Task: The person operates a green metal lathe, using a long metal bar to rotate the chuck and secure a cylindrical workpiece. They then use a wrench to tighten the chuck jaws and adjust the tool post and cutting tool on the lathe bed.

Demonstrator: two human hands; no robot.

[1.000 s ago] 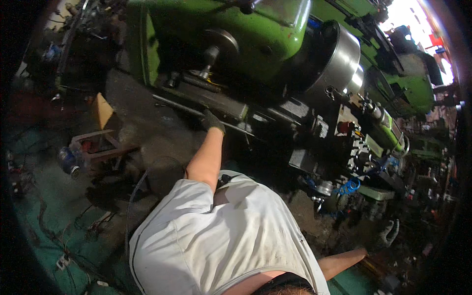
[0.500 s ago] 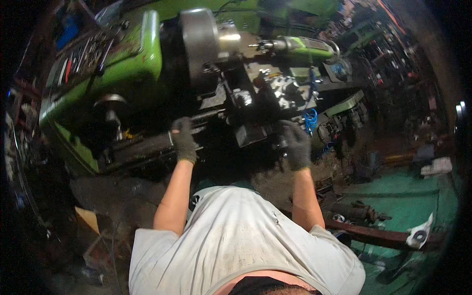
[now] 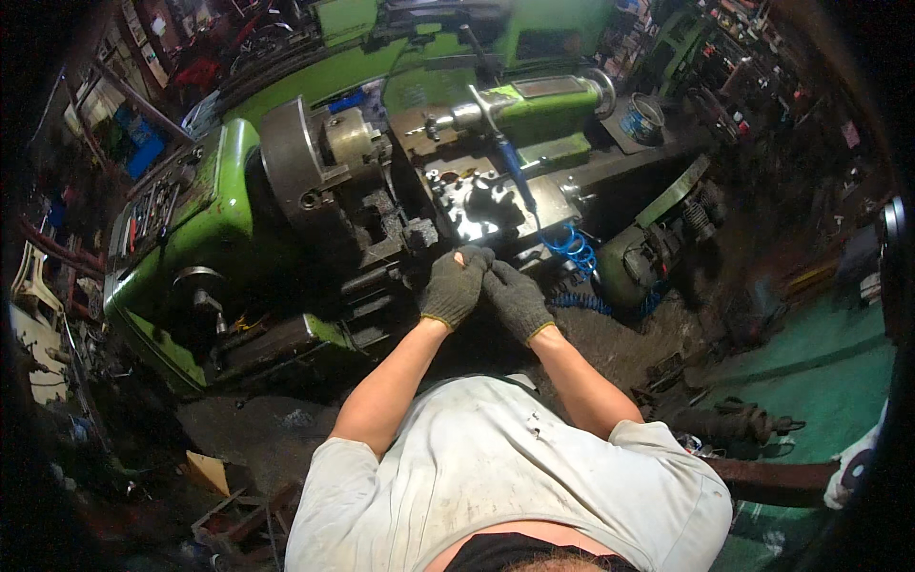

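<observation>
In dark grey knit gloves, my left hand (image 3: 452, 289) and my right hand (image 3: 517, 299) meet at the front of a green metal lathe. Both have their fingers curled and touch each other at the fingertips. A bare bit of finger or thumb shows through the left glove. Whatever they may grip is hidden. Just beyond them lies the lathe's carriage (image 3: 477, 214), bright and strewn with small dark pieces. The large chuck (image 3: 297, 157) is to the left, with a round metal workpiece (image 3: 349, 136) at it. A blue air gun (image 3: 515, 167) leans across the carriage.
The green headstock (image 3: 233, 191) carries hand tools (image 3: 152, 214) on top. At the back right is the tailstock (image 3: 548, 107), with a tin can (image 3: 642, 118) beside it. A coiled blue hose (image 3: 575, 250) hangs right of my hands. Machine parts (image 3: 734, 419) lie on the green floor.
My hands were apart, the left by the bed and the right near the carriage's front. They have come together in the middle. The view has shifted, and the blue air gun shows clearly.
</observation>
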